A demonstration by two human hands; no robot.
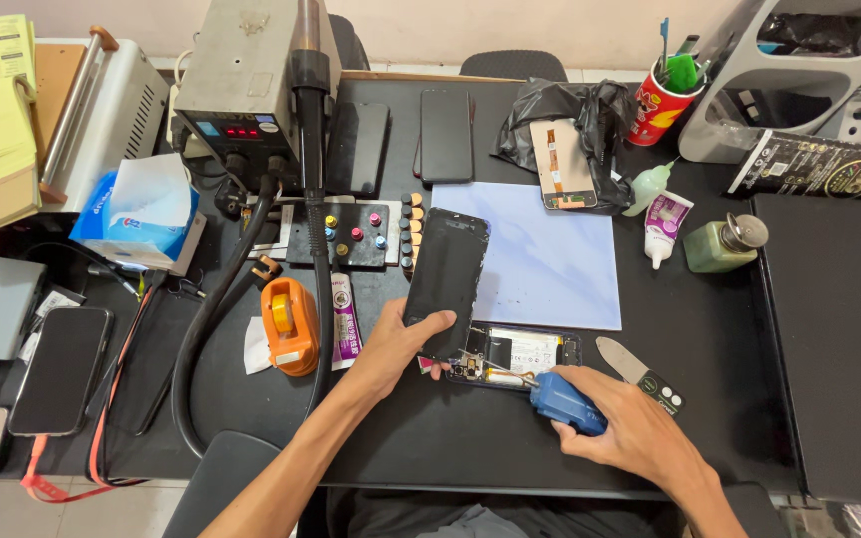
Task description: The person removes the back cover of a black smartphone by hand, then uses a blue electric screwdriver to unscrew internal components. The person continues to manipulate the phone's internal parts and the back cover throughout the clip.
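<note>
My left hand [403, 344] grips the lower edge of a black phone screen panel [445, 271], lifted and tilted up from the opened phone body [530, 354] lying on the black desk. My right hand [630, 423] holds a blue-handled screwdriver [562, 402] whose metal tip rests on the phone's exposed insides, next to the white battery. A flat metal pry blade [640, 375] lies just right of the phone body.
A pale blue mat [550, 259] lies behind the phone. Orange tape dispenser [289, 326], glue tubes, a hot-air station [246, 80] with thick hose, a screw tray, spare phones, bottles [721, 244], a red cup of tools and a closed laptop [839, 339] crowd the desk.
</note>
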